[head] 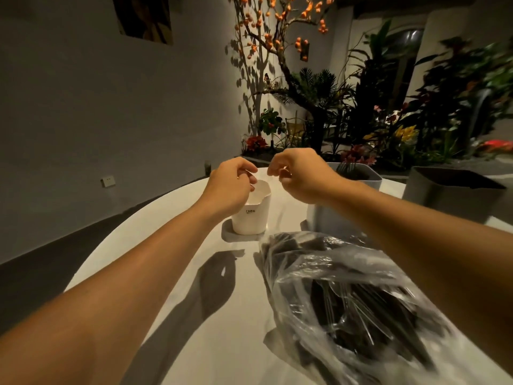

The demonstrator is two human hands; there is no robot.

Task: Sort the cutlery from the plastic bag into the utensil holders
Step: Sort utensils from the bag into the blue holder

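Observation:
My left hand (231, 180) hovers over the rim of a white utensil holder (253, 215), fingers curled down and pinching a thin pale sliver. My right hand (295, 173) is just to the right at the same height, its fingers also curled round a small pale bit. I cannot make out what either bit is. A clear plastic bag (352, 298) full of black cutlery lies on the table at front right. Behind my right wrist stands a grey holder (373, 180) with black cutlery in it.
The holders and bag rest on a round white table (172, 229). A second, larger grey holder (455, 193) stands at the far right. The white holder sits on a grey coaster (228, 233). Plants and a lit tree fill the background beyond the table.

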